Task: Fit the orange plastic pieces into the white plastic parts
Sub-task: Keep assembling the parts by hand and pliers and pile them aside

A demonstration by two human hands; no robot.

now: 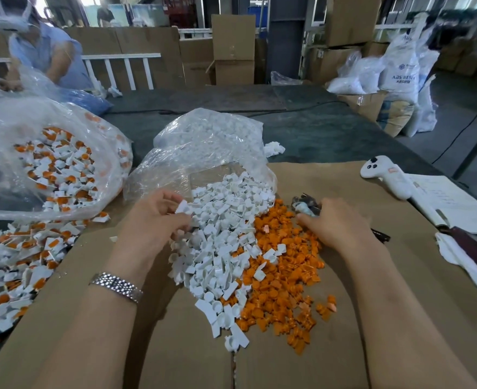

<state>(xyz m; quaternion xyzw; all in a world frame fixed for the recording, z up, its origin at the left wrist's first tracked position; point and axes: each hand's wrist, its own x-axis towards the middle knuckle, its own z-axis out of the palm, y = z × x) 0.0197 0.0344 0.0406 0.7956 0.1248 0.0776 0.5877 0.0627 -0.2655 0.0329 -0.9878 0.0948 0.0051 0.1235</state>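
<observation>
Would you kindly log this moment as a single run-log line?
left hand pinches white part | right hand reaches onto orange pieces, grasp unclear | white pile between hands | nothing fitted yet

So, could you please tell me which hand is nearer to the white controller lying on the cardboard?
The right hand: the white controller lies beyond it, to its right. The left hand is farther off, across the white parts.

white parts (226,220): matt plastic | bag (203,147): glossy film (crinkled) | cardboard sheet (344,332): matt | wristband (116,286): shiny metal
</observation>
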